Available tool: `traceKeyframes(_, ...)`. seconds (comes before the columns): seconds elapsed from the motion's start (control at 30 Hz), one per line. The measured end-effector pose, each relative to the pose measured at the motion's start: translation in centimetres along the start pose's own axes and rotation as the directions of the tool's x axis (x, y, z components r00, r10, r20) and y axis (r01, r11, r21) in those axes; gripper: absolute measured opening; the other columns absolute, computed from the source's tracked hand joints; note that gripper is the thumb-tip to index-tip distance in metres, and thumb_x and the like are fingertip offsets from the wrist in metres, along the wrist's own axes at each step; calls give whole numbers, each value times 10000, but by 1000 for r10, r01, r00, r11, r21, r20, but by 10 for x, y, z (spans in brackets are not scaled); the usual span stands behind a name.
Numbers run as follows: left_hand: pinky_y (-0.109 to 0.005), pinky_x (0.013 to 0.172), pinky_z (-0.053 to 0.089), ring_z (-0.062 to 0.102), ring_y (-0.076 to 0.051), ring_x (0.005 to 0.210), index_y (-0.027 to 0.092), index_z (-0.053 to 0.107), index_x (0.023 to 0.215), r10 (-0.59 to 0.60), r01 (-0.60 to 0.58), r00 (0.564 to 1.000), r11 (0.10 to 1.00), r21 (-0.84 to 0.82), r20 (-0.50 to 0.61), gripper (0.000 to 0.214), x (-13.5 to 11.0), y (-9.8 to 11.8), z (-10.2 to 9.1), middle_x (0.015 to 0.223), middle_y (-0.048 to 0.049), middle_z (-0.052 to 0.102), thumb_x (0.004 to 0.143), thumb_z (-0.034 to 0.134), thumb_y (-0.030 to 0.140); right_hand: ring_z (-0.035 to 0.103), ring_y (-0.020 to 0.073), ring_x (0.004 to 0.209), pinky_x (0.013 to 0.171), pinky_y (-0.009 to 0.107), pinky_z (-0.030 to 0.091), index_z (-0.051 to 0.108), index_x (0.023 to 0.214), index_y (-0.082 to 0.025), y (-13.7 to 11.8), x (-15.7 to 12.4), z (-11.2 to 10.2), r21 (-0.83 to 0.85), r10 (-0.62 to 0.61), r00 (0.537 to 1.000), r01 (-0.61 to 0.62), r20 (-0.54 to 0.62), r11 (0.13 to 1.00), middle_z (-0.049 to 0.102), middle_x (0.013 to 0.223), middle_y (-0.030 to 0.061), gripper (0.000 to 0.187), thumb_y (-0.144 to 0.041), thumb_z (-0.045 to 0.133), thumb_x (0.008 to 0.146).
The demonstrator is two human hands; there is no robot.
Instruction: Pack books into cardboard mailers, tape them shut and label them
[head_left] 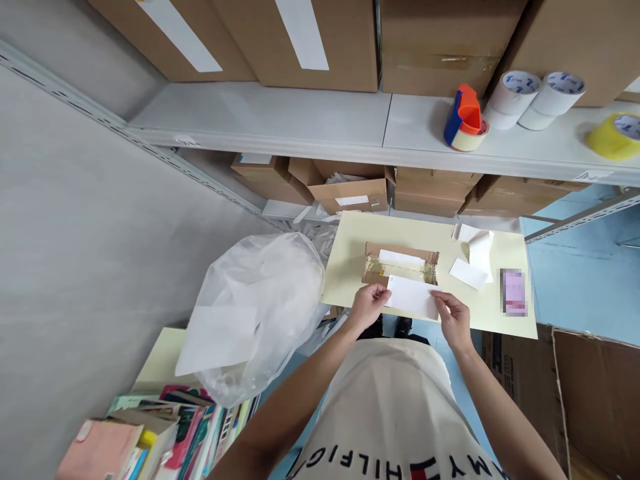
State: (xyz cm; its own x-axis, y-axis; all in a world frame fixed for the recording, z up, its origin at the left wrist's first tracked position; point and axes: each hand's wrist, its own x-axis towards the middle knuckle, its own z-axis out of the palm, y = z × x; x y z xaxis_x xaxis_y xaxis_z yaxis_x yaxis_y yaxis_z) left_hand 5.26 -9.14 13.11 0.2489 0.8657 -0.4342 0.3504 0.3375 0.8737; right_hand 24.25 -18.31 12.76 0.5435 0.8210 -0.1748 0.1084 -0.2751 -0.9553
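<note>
Your left hand [370, 303] pinches the white sheet [413, 297] by its left end, your right hand [454, 317] by its right, above the table's [345, 267] near edge. Beyond lies the taped parcel [373, 267], with tabletop room leftward and behind.

**Holding wht slip [413, 297] by both ends**

Pinching L end w/ left hand [370, 308], R end w/ right hand [454, 319], nr close edge of tabletop [345, 247]. Can see taped cardbd parcel [395, 272] just beyond, partly hidden by slip. Have wht paper pcs [481, 253] to R, then blurred purple item [514, 292]. Facing shelf [300, 110] w/ tape dispenser [467, 117], 2 stacks wht tape rolls [505, 110], yellow roll [613, 137]. Have plastic bag [265, 300] on L, books [190, 433] nearer.
</note>
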Motion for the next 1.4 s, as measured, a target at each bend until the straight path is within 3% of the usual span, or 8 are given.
traceKeyframes(0.17,-296,671,486,654,-177,640,230,600,765,59,-37,996,959,282,-71,90,20,-8,-9,615,21,670,749,644,307,647,208,793,788,387,514,760,880,-213,16,8,16,-50,25,999,-24,19,998,761,905,71,305,-449,599,774)
traceKeyframes(0.37,-310,727,479,687,-199,696,210,540,999,102,-48,988,913,404,-114,223,51,8,-18,661,13,698,800,618,276,552,156,608,628,323,499,752,955,-197,12,46,34,-146,-7,996,20,90,989,720,793,47,357,-437,554,781)
traceKeyframes(0.6,-317,737,477,713,-240,830,203,546,1040,102,-46,992,840,541,-74,216,74,10,-17,732,-23,729,840,606,258,600,187,679,699,356,528,744,966,-212,17,72,46,-343,-74,988,118,137,932,719,915,69,324,-389,537,790)
traceKeyframes(0.9,-331,664,455,695,-289,899,189,588,997,-5,23,1000,685,728,-27,200,92,13,-14,876,-104,743,859,598,334,614,289,979,843,431,519,699,1111,-224,28,72,58,-631,-109,975,209,194,747,643,1064,122,317,-329,547,854)
traceKeyframes(1.1,-354,685,477,689,-323,901,166,651,869,-51,-17,997,551,835,54,289,104,21,-24,861,-166,717,854,575,445,581,302,957,794,437,503,702,1107,-271,21,68,58,-717,-125,970,239,210,655,610,973,119,305,-411,520,907)
traceKeyframes(1.23,-378,732,486,685,-319,879,159,645,931,82,-117,993,535,837,87,259,102,23,-35,842,-157,701,876,562,398,573,326,937,766,454,484,701,1142,-229,5,63,46,-819,-166,974,219,153,530,614,990,161,408,-502,501,913)
traceKeyframes(1.3,-380,787,492,673,-296,932,172,635,988,241,-294,951,531,795,192,210,99,21,-36,914,-145,701,903,523,328,569,338,1002,820,470,473,675,1195,-197,-1,62,44,-832,-235,952,288,196,474,616,1101,184,470,-526,480,920)
traceKeyframes(1.4,-401,966,455,578,-285,1191,171,613,1152,431,-626,773,401,669,466,305,97,8,-31,1218,-152,651,923,493,334,519,342,1193,955,480,431,611,1291,-167,-1,62,49,-777,-300,862,500,408,383,559,1332,188,541,-536,403,953)
